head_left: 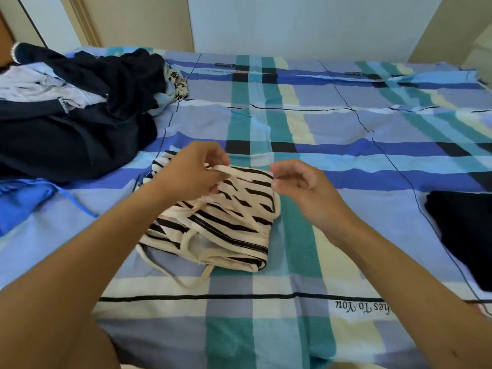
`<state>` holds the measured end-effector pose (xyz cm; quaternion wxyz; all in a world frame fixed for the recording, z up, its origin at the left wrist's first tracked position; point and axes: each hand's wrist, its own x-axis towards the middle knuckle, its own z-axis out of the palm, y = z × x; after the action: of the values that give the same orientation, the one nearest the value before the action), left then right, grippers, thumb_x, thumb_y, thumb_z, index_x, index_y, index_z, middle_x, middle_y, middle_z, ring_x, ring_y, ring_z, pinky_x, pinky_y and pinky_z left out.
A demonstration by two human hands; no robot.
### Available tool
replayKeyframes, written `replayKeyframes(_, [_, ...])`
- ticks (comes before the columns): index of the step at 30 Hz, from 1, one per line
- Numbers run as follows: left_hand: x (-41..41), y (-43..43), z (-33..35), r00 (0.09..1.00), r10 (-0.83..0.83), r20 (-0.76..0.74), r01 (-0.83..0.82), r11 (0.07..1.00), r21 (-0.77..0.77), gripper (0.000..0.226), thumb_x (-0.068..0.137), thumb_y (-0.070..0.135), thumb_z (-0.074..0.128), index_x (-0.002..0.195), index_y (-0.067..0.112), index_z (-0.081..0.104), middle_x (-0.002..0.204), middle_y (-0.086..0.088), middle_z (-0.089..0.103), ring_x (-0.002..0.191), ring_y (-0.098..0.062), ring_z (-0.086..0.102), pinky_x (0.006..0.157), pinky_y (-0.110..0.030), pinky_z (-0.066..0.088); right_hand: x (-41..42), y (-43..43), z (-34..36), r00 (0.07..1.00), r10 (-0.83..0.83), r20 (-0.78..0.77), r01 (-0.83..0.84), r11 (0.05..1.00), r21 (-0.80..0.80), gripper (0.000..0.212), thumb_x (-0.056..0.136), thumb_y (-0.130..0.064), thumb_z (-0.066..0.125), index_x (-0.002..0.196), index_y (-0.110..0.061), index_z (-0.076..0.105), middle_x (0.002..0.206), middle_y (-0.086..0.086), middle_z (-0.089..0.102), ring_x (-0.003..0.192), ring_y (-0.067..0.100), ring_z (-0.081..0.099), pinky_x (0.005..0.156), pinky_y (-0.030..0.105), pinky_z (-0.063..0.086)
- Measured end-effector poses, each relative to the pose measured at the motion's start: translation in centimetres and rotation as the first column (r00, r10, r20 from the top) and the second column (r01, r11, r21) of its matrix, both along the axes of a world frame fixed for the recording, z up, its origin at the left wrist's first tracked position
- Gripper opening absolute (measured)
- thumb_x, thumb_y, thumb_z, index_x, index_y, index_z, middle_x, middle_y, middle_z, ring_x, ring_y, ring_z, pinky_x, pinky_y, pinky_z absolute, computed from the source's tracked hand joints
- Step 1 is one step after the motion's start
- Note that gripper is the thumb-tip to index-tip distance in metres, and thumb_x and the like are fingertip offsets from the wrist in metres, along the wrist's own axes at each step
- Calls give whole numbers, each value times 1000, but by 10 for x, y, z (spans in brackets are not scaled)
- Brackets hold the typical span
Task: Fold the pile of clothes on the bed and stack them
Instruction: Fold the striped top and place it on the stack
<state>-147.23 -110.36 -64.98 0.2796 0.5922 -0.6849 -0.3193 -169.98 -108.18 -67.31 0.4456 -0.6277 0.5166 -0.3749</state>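
The person is in the middle of folding a striped top (226,222), which lies half folded on the bed (346,123) just before them. The left hand (186,171) pinches a cream strap (221,168) at the far edge of the top, between thumb and fingertips. The right hand (300,182) hovers just beside the far right corner, with fingers loosely curled and holding nothing. Another strap (170,272) trails out at the near side. The next move probably calls for tucking both straps in. The unfolded pile (80,102) waits at the far left, and one folded dark garment (466,235) lies at the right.
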Motion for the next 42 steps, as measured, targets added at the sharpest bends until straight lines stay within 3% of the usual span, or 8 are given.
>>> replayKeyframes(7, [37, -23, -26, 838, 190, 511, -186, 981, -61, 14, 86, 23, 68, 97, 22, 59, 97, -6, 63, 94, -30, 59, 79, -38, 47, 8, 4, -42, 979, 12, -204, 38, 970, 238, 60, 88, -32, 74, 139, -30, 42, 131, -3, 52, 110, 10, 59, 90, 29, 51])
replayKeyframes(12, [50, -28, -24, 603, 239, 761, -266, 960, -91, 73, 81, 55, 71, 139, 20, 44, 139, -14, 42, 131, -38, 34, 106, -52, 31, 9, 5, -42, 969, -81, -234, 116, 984, 138, 56, 90, -37, 71, 137, -33, 41, 124, -9, 53, 109, 7, 56, 88, 26, 47])
replayKeyframes(16, [78, -33, -21, 786, 198, 586, -400, 886, 236, 118, 68, 69, 75, 155, 12, 19, 154, -15, 36, 138, -39, 37, 107, -49, 39, 11, 6, -41, 999, -6, 49, -8, 959, 282, 67, 86, -27, 77, 142, -40, 42, 119, -7, 64, 105, 12, 67, 89, 38, 60])
replayKeyframes(21, [106, -35, -38, 935, 159, 316, -314, 784, 535, 114, 41, 89, 75, 131, 22, 59, 121, 0, 69, 108, -26, 67, 89, -45, 58, 19, 9, -54, 996, 77, 42, -85, 966, 245, 81, 71, -38, 87, 140, -51, 45, 135, -18, 55, 121, 7, 57, 103, 40, 52])
replayKeyframes(24, [95, -21, -24, 982, 178, 63, -178, 755, 632, 85, 58, 64, 86, 124, 14, 65, 111, -7, 75, 102, -28, 73, 95, -46, 56, 21, 8, -61, 995, 103, 11, -103, 971, 214, 85, 74, -29, 87, 144, -48, 43, 144, -13, 50, 129, 11, 52, 109, 42, 47])
replayKeyframes(28, [83, -11, -11, 974, 161, -161, -25, 778, 628, 69, 68, 45, 86, 125, 12, 66, 113, -12, 74, 106, -30, 71, 99, -47, 54, 18, 6, -59, 998, 65, -19, -60, 977, 206, 85, 78, -11, 83, 146, -44, 44, 148, -10, 47, 130, 12, 51, 110, 38, 46])
replayKeyframes(32, [57, -8, -2, 940, 194, -280, -3, 826, 564, 100, 33, 49, 99, 121, 16, 67, 111, -11, 75, 103, -30, 73, 92, -45, 57, -2, 1, -37, 998, 53, 36, -60, 979, 193, 84, 77, 2, 79, 145, -38, 48, 136, -8, 60, 117, 8, 62, 103, 30, 51])
replayKeyframes(42, [-124, -14, 40, 888, 84, -452, 135, 892, 431, 44, 80, 39, 78, 113, 11, 71, 101, -9, 77, 89, -26, 75, 77, -39, 62, -177, 4, 82, 991, -124, -53, 132, 975, 177, 67, 82, 15, 61, 134, -28, 61, 113, 1, 75, 93, 21, 75, 71, 28, 60])
